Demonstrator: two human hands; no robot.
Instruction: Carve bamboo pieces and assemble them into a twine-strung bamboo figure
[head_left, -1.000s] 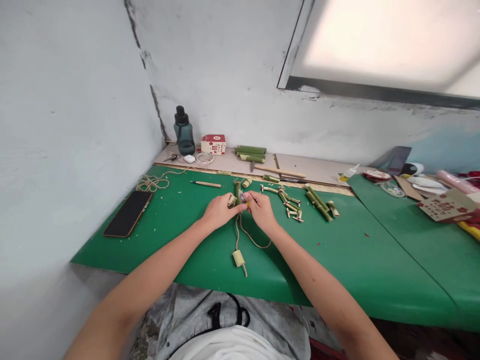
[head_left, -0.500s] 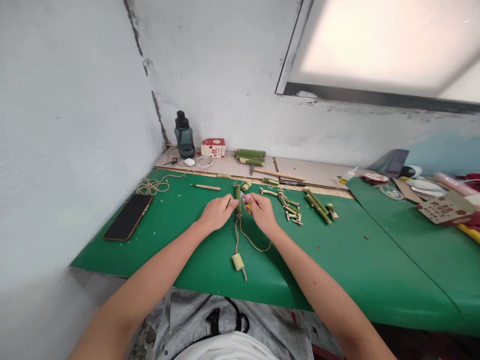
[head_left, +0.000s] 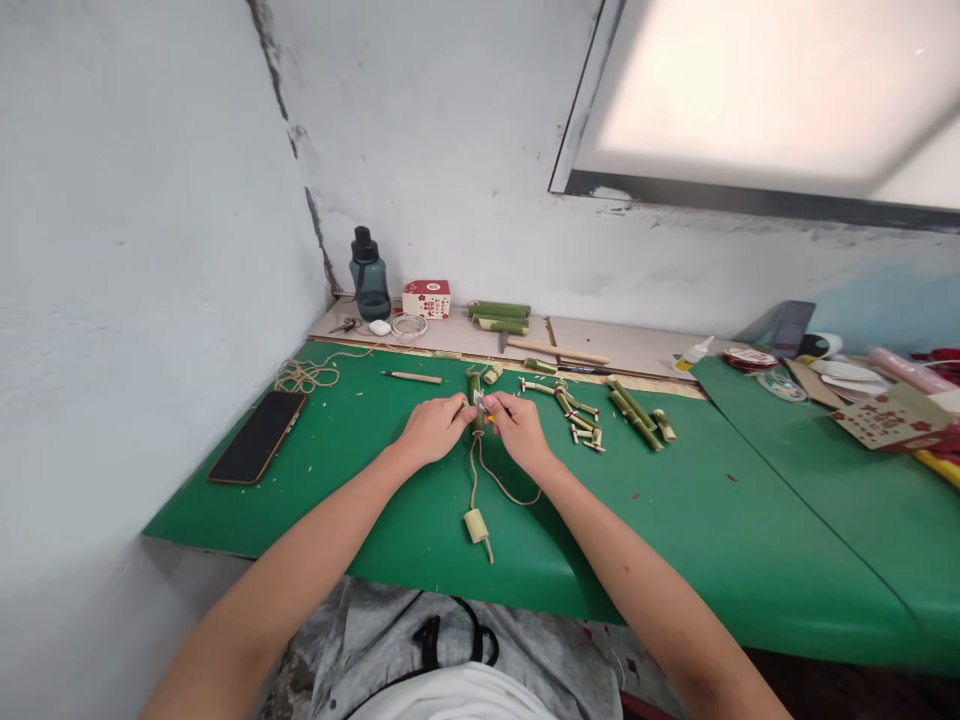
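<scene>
Blade comes across the bamboo!

The small yellow-and-silver cutter had just shifted from beside the slim green bamboo tube to across its face, so the tube seemed to be getting trimmed or scraped; actual contact was hidden. The right hand pinched the cutter. The left hand was curled, thumb against the tube; what its fingers gripped couldn't be told.

The tube lay lengthwise mid-counter, between the back and front edges of the smooth green counter. Coarse tan twine trailed from its near end, and a pale, stubby bamboo cylinder sat on it toward the front edge. To the right rested a jointed figure of thin bamboo pieces, beside smooth, rounded green bamboo lengths.
</scene>
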